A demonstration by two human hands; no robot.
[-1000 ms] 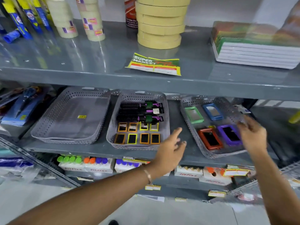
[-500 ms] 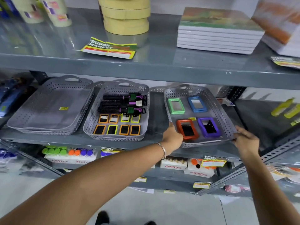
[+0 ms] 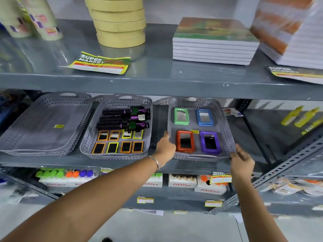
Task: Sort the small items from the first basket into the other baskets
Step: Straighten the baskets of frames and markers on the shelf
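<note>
While my arms reach up to the middle shelf [image 3: 162, 162], much at the edges stays unclear: the far-left goods are a dark blur, and the tape rolls [image 3: 120, 23] above are cut off by the top of the view. Left to right, the left basket [image 3: 47, 124] shows only a small yellow sticker [image 3: 59, 126] on its floor. The middle basket [image 3: 116, 127] holds black brushes [image 3: 122, 118] at the back and two rows of small orange- and yellow-framed mirrors [image 3: 118, 142] in front; what shows in their glass I cannot make out.

My left hand [image 3: 165, 147] sits at the near-left corner of the right basket [image 3: 226, 124], thumb raised along its wall; its fingers are hidden behind the hand, so whether they grip the rim I cannot tell. A bangle [image 3: 154, 161] rings that wrist. Inside lie a green mirror [image 3: 181, 116] and a blue mirror [image 3: 204, 117] at the back, a red mirror [image 3: 185, 141] and a purple mirror [image 3: 210, 142] in front, all apart from one another. My right hand [image 3: 242, 160] pinches the basket's near-right corner, fingers curled onto the rim.

Half a second ago that basket lay askew, turned toward the right; now it sits nearly square beside the middle one, and both hands keep their corners. Farther right, yellow bottles [image 3: 303, 116] are blurred and partly cut off.
</note>
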